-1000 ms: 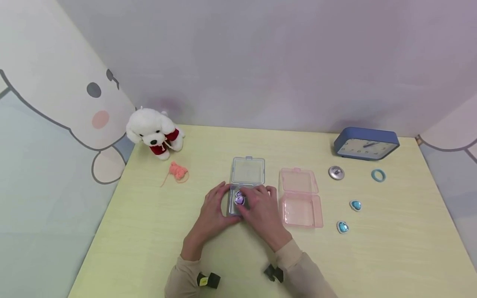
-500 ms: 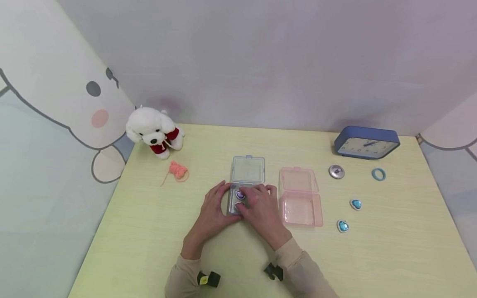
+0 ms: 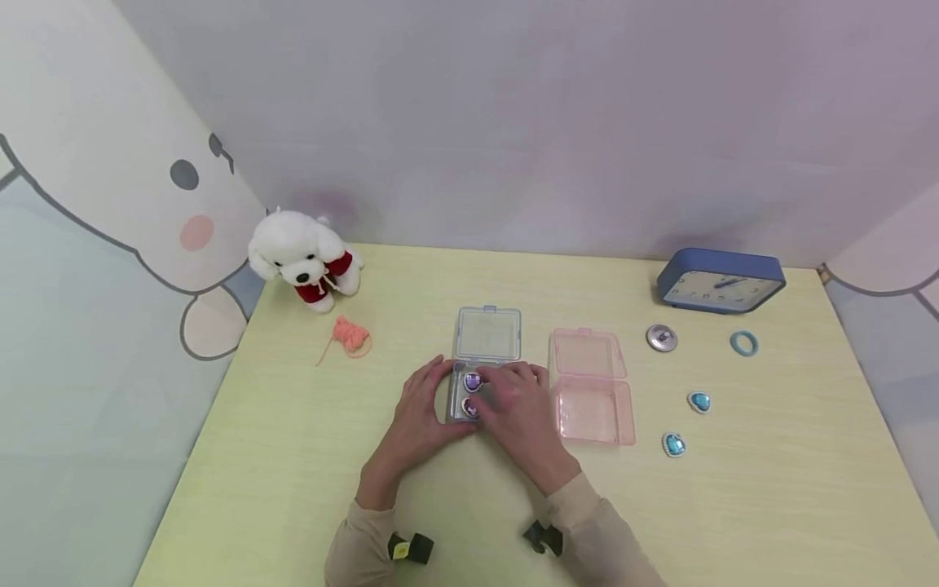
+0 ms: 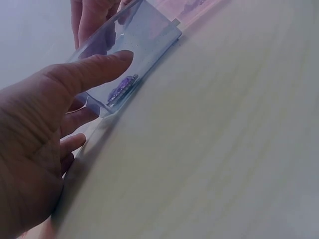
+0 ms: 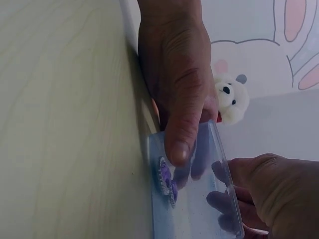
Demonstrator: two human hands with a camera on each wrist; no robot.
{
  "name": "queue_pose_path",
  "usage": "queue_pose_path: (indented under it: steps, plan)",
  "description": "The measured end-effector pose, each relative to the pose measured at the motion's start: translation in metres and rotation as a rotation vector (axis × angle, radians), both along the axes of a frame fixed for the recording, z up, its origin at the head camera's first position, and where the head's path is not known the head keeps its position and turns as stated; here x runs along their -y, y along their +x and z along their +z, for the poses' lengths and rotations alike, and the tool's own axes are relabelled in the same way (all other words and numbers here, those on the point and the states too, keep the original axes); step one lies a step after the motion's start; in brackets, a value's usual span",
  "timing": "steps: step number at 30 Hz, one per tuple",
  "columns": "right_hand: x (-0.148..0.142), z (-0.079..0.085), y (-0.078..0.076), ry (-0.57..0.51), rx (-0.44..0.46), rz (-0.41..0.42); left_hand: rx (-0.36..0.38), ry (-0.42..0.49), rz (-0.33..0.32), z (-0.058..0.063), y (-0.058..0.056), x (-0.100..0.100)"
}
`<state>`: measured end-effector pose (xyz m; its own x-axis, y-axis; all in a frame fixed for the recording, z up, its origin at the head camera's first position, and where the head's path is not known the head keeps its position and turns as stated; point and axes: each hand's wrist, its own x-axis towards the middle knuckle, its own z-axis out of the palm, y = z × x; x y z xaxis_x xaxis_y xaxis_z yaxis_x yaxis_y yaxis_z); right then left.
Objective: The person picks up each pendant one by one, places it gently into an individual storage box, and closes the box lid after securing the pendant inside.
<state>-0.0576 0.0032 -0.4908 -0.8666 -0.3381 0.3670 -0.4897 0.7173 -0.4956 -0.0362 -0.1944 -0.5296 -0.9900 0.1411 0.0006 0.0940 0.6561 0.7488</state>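
A clear blue box (image 3: 460, 414) stands on the table with its lid (image 3: 489, 333) folded back. Two purple gems (image 3: 473, 381) with beaded rims lie inside on its floor. My left hand (image 3: 416, 417) grips the box from the left, thumb across its near wall, fingers around the far left side. Through the clear wall, the left wrist view shows a purple gem (image 4: 121, 90) low behind the thumb. Over the right part of the box is my right hand (image 3: 517, 412), fingertips relaxed beside the gems and holding neither. The right wrist view shows its fingers (image 5: 244, 174) at the box wall.
Right of the blue box stands an open pink box (image 3: 589, 412). Farther right lie two blue heart gems (image 3: 674, 444), a silver disc (image 3: 662, 338) and a blue ring (image 3: 744, 343), with a clock (image 3: 722, 281) behind. Coral yarn (image 3: 350, 334) and a plush dog (image 3: 304, 261) sit left.
The two purple gems, close together between my right fingers before, now lie apart on the box floor. My right fingers have drawn slightly right off them. The left hand stays on the box.
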Motion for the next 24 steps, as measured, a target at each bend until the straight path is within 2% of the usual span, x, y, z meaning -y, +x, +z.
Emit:
queue_pose_path:
  steps: [6, 10, 18, 24]
  plan:
    - [-0.023, 0.003, 0.000, -0.147, -0.129, -0.014, 0.026, 0.021, 0.002, 0.003, 0.001, -0.001]
    - [-0.043, 0.005, 0.002, -0.219, -0.162, -0.047, 0.041, 0.027, 0.005, 0.004, 0.001, -0.001]
    - [-0.091, 0.007, 0.011, -0.242, -0.176, -0.164, 0.047, 0.041, 0.007, 0.006, 0.002, -0.002]
    - [-0.129, 0.002, 0.018, -0.276, -0.208, -0.262, 0.052, 0.020, 0.003, 0.004, 0.002, -0.002]
